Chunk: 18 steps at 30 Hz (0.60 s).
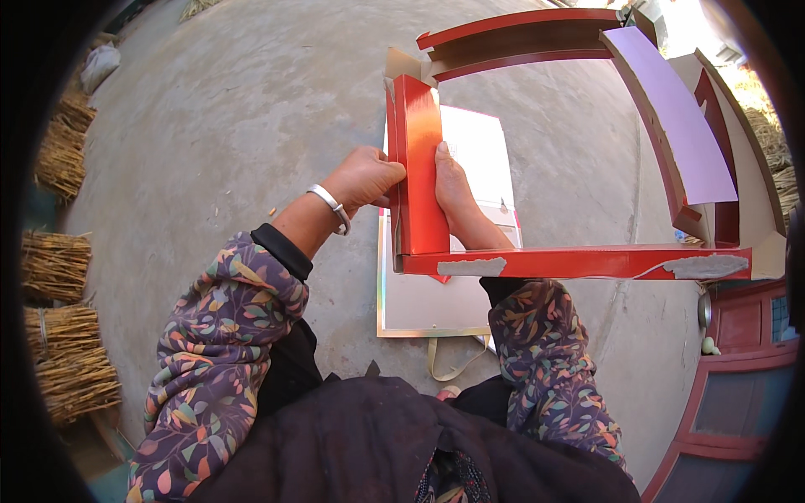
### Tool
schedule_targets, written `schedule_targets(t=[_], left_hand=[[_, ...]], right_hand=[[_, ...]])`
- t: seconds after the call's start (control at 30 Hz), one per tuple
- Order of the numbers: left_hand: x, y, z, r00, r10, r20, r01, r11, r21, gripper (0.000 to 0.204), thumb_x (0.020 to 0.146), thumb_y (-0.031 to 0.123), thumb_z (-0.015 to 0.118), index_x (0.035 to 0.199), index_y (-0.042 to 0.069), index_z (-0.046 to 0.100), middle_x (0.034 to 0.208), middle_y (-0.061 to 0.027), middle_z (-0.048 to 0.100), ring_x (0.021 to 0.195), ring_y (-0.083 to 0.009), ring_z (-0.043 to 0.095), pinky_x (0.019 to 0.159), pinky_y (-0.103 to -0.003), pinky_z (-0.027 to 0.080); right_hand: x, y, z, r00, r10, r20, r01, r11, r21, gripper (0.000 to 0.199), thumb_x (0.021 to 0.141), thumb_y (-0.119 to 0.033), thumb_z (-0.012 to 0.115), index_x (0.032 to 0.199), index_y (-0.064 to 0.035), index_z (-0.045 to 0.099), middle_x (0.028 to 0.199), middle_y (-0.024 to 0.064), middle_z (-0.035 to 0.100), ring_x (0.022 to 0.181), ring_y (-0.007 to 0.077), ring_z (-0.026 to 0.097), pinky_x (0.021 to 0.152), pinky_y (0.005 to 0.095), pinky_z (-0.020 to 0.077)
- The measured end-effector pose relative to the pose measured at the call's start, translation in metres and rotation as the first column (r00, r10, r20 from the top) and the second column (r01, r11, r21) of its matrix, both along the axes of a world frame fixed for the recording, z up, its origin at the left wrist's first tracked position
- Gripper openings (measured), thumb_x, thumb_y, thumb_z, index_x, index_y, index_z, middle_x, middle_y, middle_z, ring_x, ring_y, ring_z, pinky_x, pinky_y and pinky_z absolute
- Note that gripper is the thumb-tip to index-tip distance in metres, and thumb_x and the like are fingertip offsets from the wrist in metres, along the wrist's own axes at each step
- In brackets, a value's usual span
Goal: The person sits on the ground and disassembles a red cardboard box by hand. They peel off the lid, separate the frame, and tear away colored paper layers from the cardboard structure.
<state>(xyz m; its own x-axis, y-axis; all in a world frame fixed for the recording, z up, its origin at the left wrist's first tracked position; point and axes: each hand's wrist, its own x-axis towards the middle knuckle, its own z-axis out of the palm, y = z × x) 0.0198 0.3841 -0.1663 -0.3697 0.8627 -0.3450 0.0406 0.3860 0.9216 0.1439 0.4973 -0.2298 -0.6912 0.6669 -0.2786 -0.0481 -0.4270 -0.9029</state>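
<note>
A red cardboard box frame (422, 197), hollow in the middle, is held up in front of me. Its corners are torn and grey board shows on the near side. My left hand (366, 178), with a silver bangle at the wrist, is closed on the outer edge of the left side. Passing through the frame's opening, my right hand (457, 189) grips that same side from within, thumb up on the red face; its other fingers are hidden behind. On the far right side hangs a pale lilac panel (671, 109). Beneath lies a flat pale board (432, 306) with a coloured rim.
A beige ribbon (449, 369) trails from the board's near edge on the concrete floor (251, 109). Bundles of dry stalks (71, 360) stand along the left. At the lower right is a red-framed door or cabinet (738, 402) with dark panels.
</note>
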Motion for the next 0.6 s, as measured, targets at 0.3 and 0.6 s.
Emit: schedule_targets(t=[0.3,0.6], left_hand=[[0.0,0.008,-0.025,0.963,0.265,0.058,-0.261,0.963,-0.058,0.008,0.093,0.0,0.059,0.091,-0.004,0.066,0.082,-0.0122,0.07,0.065,-0.0194,0.069,0.054,-0.033,0.057],[0.005,-0.005,-0.001,0.983,0.067,0.169,-0.087,0.989,0.117,0.042,0.099,0.038,0.064,0.121,0.002,0.065,0.104,-0.0084,0.072,0.089,-0.0149,0.07,0.076,-0.031,0.06]], right_hand=[[-0.007,-0.006,0.005,0.995,0.04,-0.09,-0.041,0.999,-0.008,0.059,0.114,-0.048,0.025,0.132,-0.0001,0.055,0.118,0.0125,0.066,0.102,0.0205,0.065,0.094,0.0364,0.0547],[0.0,0.0,0.037,0.997,-0.027,-0.073,0.015,0.988,-0.15,0.061,0.112,-0.054,0.021,0.131,-0.0056,0.053,0.119,0.0126,0.065,0.104,0.0201,0.067,0.089,0.0375,0.0602]])
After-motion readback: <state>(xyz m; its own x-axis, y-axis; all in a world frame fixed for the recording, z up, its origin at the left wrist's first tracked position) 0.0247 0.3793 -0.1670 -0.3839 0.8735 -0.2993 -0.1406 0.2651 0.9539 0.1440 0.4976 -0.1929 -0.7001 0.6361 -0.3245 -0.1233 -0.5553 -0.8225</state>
